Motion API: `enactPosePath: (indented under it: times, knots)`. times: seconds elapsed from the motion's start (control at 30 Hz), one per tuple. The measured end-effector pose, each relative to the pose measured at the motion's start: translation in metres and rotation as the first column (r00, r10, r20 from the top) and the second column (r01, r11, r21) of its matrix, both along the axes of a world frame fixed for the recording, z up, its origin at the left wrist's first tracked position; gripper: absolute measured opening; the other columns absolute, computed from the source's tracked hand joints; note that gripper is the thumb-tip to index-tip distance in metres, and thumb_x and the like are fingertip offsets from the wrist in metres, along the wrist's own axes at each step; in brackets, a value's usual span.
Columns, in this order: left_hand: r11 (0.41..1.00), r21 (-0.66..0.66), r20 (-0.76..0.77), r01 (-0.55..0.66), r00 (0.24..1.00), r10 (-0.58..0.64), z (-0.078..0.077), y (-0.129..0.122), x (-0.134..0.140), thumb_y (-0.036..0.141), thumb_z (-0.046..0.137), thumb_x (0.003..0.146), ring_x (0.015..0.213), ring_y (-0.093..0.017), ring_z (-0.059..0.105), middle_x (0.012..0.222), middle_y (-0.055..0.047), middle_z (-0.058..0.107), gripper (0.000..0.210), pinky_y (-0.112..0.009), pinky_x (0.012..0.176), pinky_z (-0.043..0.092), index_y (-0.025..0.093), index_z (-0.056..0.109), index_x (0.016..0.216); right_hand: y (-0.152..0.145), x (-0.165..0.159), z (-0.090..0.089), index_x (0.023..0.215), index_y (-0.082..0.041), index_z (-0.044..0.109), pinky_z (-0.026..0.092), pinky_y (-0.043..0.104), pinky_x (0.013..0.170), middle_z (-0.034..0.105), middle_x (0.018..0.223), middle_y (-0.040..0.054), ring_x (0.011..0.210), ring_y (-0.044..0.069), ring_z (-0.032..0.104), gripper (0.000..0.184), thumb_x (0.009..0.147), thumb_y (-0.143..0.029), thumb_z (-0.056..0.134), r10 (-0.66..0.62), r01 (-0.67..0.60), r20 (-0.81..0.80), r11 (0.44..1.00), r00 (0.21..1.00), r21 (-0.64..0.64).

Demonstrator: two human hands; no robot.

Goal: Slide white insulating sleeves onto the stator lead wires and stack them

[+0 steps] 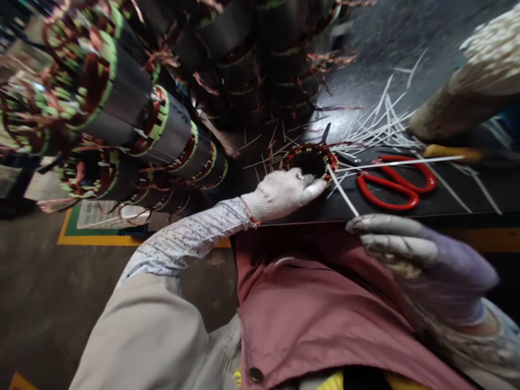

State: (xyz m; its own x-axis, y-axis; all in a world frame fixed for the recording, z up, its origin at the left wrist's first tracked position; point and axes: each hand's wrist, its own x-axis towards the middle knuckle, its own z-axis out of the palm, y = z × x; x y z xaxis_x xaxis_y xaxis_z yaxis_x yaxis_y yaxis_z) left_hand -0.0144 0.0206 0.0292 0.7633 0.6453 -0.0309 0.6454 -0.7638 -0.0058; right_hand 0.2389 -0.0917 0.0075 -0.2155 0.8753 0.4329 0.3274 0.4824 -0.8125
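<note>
Fingers (390,222) of the right hand (410,246) pinched a white strip (343,191) running to the rim of the stator (292,154) on the bench (398,38), the left hand (282,194) gripping the stator's near side, work seemingly part-done: strip at the rim, much length left outside.

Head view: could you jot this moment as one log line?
Left hand: on copper-wound ring | right hand: holding white strip, tip at ring | red-handled scissors: on table

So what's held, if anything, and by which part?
Right hand: a thin white strip, by its near end. Left hand: on the near rim of the copper-wound stator; whether it grips is unclear.
</note>
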Motion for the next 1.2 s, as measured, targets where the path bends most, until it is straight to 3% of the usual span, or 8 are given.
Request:
enactPosePath:
  times: [0.1, 0.2, 0.43, 0.63, 0.87, 0.93, 1.03, 1.2]
  knots:
    - [1.000, 0.029, 0.114, -0.009, 0.993, 0.005, -0.002, 0.000, -0.009, 0.013, 0.052, 0.099, 0.126, -0.026, 0.065, 0.134, -0.007, 0.073, 0.042, -0.051, 0.110, 0.047, 0.029, 0.067, 0.134, -0.011, -0.003, -0.008, 0.117, -0.034, 0.074, 0.066, 0.023, 0.086, 0.078, 0.116, 0.0054, 0.104, 0.019, 0.077, 0.033, 0.092, -0.014, 0.066, 0.161, -0.160, -0.035, 0.987, 0.986, 0.035]
    - [0.998, -0.039, 0.212, -0.043, 0.976, 0.050, -0.009, 0.010, -0.019, 0.016, 0.054, 0.100, 0.122, -0.021, 0.069, 0.130, -0.005, 0.076, 0.037, -0.051, 0.122, 0.038, 0.029, 0.070, 0.129, -0.017, -0.009, -0.021, 0.121, -0.033, 0.072, 0.063, 0.026, 0.098, 0.079, 0.115, 0.0043, 0.111, 0.020, 0.075, 0.041, 0.090, -0.007, 0.065, 0.189, -0.187, -0.037, 0.981, 0.981, 0.052]
    - [0.998, -0.046, 0.265, -0.046, 0.963, 0.056, -0.017, 0.018, -0.019, 0.026, 0.054, 0.105, 0.109, -0.018, 0.076, 0.119, -0.008, 0.079, 0.037, -0.041, 0.120, 0.044, 0.018, 0.062, 0.140, -0.012, -0.024, -0.037, 0.112, -0.027, 0.074, 0.066, 0.029, 0.092, 0.080, 0.110, 0.0048, 0.109, 0.021, 0.076, 0.029, 0.091, -0.009, 0.065, 0.178, -0.184, -0.207, 0.983, 0.962, -0.009]
    - [0.999, -0.045, 0.190, 0.024, 0.982, -0.015, -0.017, 0.018, -0.020, 0.032, 0.061, 0.102, 0.114, -0.022, 0.075, 0.123, -0.010, 0.077, 0.041, -0.052, 0.126, 0.036, 0.020, 0.059, 0.142, -0.002, -0.036, -0.042, 0.106, -0.029, 0.073, 0.068, 0.029, 0.087, 0.080, 0.108, 0.0040, 0.099, 0.020, 0.078, 0.023, 0.091, -0.013, 0.066, 0.094, -0.107, -0.187, 0.992, 0.978, -0.063]
    - [0.968, -0.207, 0.397, -0.141, 0.892, 0.215, -0.020, 0.008, -0.017, 0.024, 0.067, 0.096, 0.125, -0.024, 0.070, 0.115, -0.009, 0.080, 0.069, -0.052, 0.126, 0.037, 0.015, 0.038, 0.157, 0.043, -0.073, -0.058, 0.099, -0.026, 0.075, 0.066, 0.028, 0.088, 0.080, 0.105, 0.0041, 0.098, 0.017, 0.078, 0.016, 0.091, -0.016, 0.065, 0.036, -0.010, -0.139, 0.983, 0.990, 0.184]
    - [0.958, -0.243, 0.524, -0.154, 0.810, 0.263, -0.027, 0.001, -0.016, 0.023, 0.066, 0.096, 0.126, -0.022, 0.069, 0.116, -0.009, 0.080, 0.068, -0.052, 0.126, 0.037, 0.017, 0.036, 0.157, 0.053, -0.076, -0.058, 0.102, -0.026, 0.076, 0.066, 0.028, 0.084, 0.081, 0.102, 0.0036, 0.093, 0.017, 0.078, 0.016, 0.092, -0.019, 0.065, 0.005, 0.010, -0.088, 0.986, 0.996, 0.168]
    - [0.961, -0.214, 0.644, -0.175, 0.714, 0.273, -0.039, -0.006, -0.014, 0.024, 0.066, 0.098, 0.117, -0.021, 0.074, 0.116, -0.011, 0.080, 0.047, -0.047, 0.122, 0.044, 0.016, 0.056, 0.143, 0.055, -0.076, -0.050, 0.100, -0.026, 0.075, 0.066, 0.027, 0.076, 0.080, 0.092, 0.0021, 0.082, 0.016, 0.078, 0.010, 0.091, -0.023, 0.070, -0.138, 0.150, -0.160, 0.986, 0.978, 0.069]
    - [0.990, -0.056, 0.658, -0.131, 0.741, 0.135, -0.050, -0.005, -0.011, 0.027, 0.061, 0.102, 0.104, -0.017, 0.078, 0.106, -0.006, 0.083, 0.018, -0.046, 0.120, 0.044, 0.025, 0.077, 0.112, 0.049, -0.074, -0.020, 0.084, -0.024, 0.072, 0.061, 0.025, 0.069, 0.076, 0.088, 0.0023, 0.076, 0.014, 0.073, 0.005, 0.088, -0.025, 0.074, -0.150, 0.155, -0.133, 0.988, 0.980, 0.022]
